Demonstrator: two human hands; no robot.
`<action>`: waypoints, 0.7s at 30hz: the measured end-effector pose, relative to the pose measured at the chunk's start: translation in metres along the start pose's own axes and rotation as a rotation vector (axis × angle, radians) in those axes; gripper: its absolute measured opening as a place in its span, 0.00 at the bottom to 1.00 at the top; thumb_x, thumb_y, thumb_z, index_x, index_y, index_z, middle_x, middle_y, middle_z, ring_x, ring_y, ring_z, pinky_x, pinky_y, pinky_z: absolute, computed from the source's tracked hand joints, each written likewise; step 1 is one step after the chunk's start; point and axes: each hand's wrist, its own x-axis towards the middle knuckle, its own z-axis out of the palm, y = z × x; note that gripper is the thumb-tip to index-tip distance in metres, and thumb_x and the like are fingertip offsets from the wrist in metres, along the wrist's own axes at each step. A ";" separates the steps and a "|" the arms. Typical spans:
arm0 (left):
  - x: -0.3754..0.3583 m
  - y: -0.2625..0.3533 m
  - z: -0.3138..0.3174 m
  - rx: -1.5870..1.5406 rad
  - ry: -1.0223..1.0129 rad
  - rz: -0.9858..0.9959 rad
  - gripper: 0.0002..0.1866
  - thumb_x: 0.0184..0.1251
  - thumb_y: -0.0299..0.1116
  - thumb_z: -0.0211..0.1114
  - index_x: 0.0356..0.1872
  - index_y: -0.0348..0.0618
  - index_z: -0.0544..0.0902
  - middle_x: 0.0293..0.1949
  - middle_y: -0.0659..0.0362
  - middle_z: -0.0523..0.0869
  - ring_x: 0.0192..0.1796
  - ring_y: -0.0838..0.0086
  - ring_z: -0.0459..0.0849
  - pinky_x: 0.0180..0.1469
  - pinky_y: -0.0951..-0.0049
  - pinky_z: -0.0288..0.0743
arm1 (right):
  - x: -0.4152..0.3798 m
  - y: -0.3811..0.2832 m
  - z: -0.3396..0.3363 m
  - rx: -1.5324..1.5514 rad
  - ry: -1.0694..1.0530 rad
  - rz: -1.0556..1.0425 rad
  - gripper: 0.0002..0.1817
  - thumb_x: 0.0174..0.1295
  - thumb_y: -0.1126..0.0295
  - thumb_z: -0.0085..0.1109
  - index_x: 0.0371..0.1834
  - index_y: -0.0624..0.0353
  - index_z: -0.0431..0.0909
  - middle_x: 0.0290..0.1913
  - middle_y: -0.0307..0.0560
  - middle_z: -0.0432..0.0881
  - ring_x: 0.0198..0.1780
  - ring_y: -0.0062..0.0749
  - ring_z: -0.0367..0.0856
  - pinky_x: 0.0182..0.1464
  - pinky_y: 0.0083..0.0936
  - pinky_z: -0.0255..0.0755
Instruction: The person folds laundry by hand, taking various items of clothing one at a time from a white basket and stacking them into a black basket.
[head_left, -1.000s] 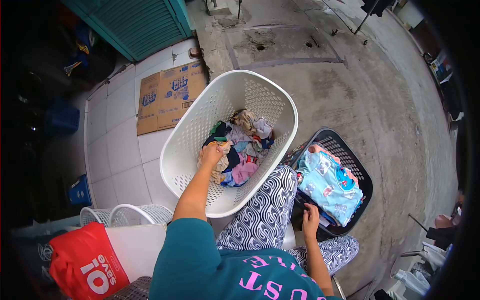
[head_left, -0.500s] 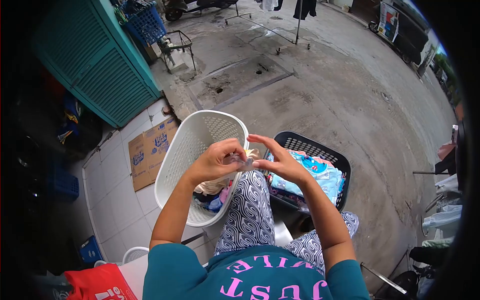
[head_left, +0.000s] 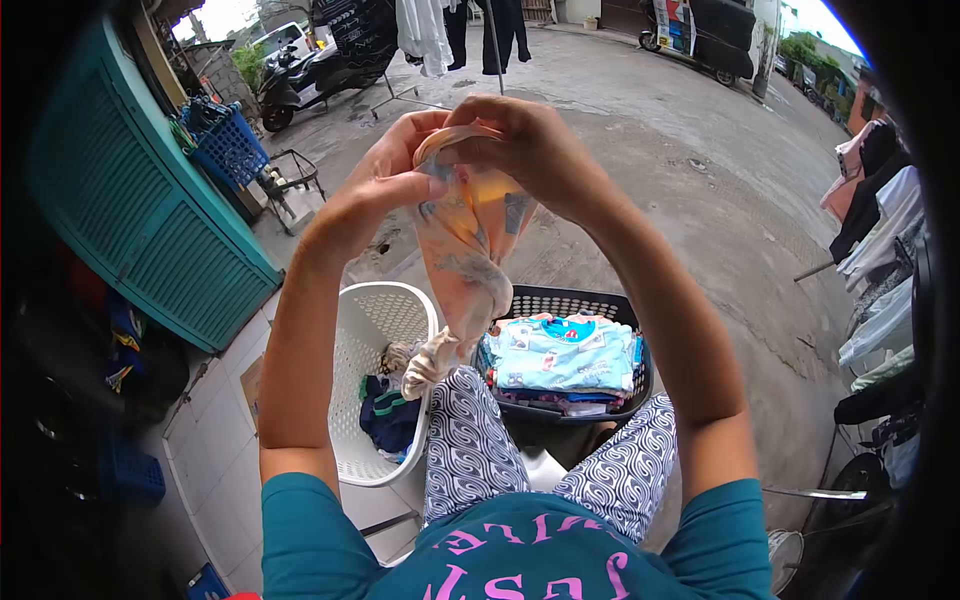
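A thin peach garment [head_left: 462, 250] with a grey-blue print hangs, bunched and twisted, from both my hands at about chest height or above. My left hand [head_left: 392, 172] grips its upper edge, the thumb lying over the cloth. Beside it, my right hand [head_left: 512, 138] has its fingers curled into the same edge. The knotted lower end dangles over the rim of the white laundry basket [head_left: 345, 400], which stands left of my knees with dark and beige clothes inside. In front of me a dark laundry basket [head_left: 648, 372] holds stacked folded clothes [head_left: 562, 352], a light blue printed shirt on top.
A teal louvred cabinet [head_left: 150, 220] stands on the left, near a blue basket [head_left: 228, 148] full of hangers. Clothes on a rack [head_left: 425, 35] and a parked motorcycle [head_left: 300, 85] are further ahead. More clothes [head_left: 885, 225] hang along the right.
Both hands have risen and moved forward, lifting the peach garment so that it hangs down. The camera view has tilted up, showing more of the street.
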 end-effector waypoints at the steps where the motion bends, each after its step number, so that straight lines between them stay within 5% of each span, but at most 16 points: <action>1: 0.011 0.004 -0.003 0.016 -0.041 -0.018 0.35 0.47 0.39 0.63 0.58 0.39 0.62 0.52 0.54 0.73 0.57 0.73 0.71 0.61 0.73 0.60 | 0.004 -0.006 -0.010 -0.013 0.014 0.000 0.12 0.52 0.61 0.62 0.36 0.54 0.78 0.33 0.45 0.81 0.33 0.25 0.79 0.36 0.22 0.73; 4: 0.034 0.019 -0.005 -0.057 -0.108 -0.023 0.28 0.51 0.43 0.66 0.52 0.40 0.70 0.45 0.58 0.78 0.49 0.79 0.75 0.55 0.77 0.66 | 0.011 -0.030 -0.044 -0.438 0.005 -0.208 0.14 0.53 0.59 0.61 0.40 0.50 0.79 0.34 0.51 0.82 0.30 0.35 0.82 0.34 0.25 0.76; 5: 0.040 0.023 -0.009 -0.101 -0.123 -0.027 0.25 0.52 0.42 0.67 0.49 0.41 0.73 0.41 0.60 0.80 0.46 0.80 0.76 0.51 0.79 0.67 | 0.008 -0.042 -0.056 -0.371 -0.114 0.000 0.15 0.50 0.59 0.64 0.40 0.50 0.78 0.29 0.45 0.81 0.31 0.23 0.78 0.30 0.20 0.71; 11: 0.059 0.018 -0.014 -0.054 -0.084 0.100 0.15 0.58 0.36 0.63 0.44 0.41 0.75 0.39 0.62 0.81 0.43 0.83 0.76 0.49 0.82 0.67 | -0.005 -0.028 -0.110 -0.408 -0.367 0.201 0.22 0.49 0.57 0.65 0.44 0.56 0.75 0.30 0.44 0.80 0.30 0.24 0.78 0.32 0.18 0.70; 15: 0.064 -0.007 0.017 0.218 0.088 0.258 0.16 0.62 0.34 0.60 0.48 0.38 0.71 0.43 0.60 0.77 0.48 0.79 0.73 0.50 0.79 0.66 | -0.007 -0.024 -0.101 0.082 -0.126 0.145 0.21 0.53 0.53 0.62 0.40 0.59 0.74 0.35 0.43 0.77 0.36 0.23 0.77 0.39 0.20 0.74; 17: 0.041 -0.017 0.054 0.213 0.502 0.472 0.22 0.62 0.40 0.60 0.52 0.39 0.68 0.48 0.57 0.74 0.52 0.74 0.71 0.52 0.75 0.65 | -0.001 -0.034 -0.097 0.163 -0.051 0.215 0.19 0.57 0.55 0.58 0.42 0.60 0.73 0.36 0.43 0.77 0.37 0.21 0.77 0.41 0.19 0.74; 19: 0.000 -0.039 0.079 0.176 0.403 0.350 0.43 0.50 0.59 0.63 0.62 0.46 0.57 0.54 0.52 0.68 0.57 0.67 0.68 0.56 0.64 0.63 | 0.003 -0.040 -0.096 0.210 -0.023 0.213 0.16 0.59 0.60 0.55 0.43 0.61 0.73 0.37 0.44 0.78 0.39 0.23 0.77 0.43 0.21 0.73; 21: -0.033 -0.084 0.102 0.223 0.321 0.168 0.51 0.40 0.54 0.72 0.63 0.46 0.53 0.58 0.49 0.65 0.60 0.62 0.66 0.59 0.61 0.60 | 0.008 -0.046 -0.100 0.253 0.008 0.210 0.13 0.61 0.65 0.52 0.44 0.61 0.73 0.38 0.46 0.78 0.41 0.25 0.77 0.45 0.22 0.73</action>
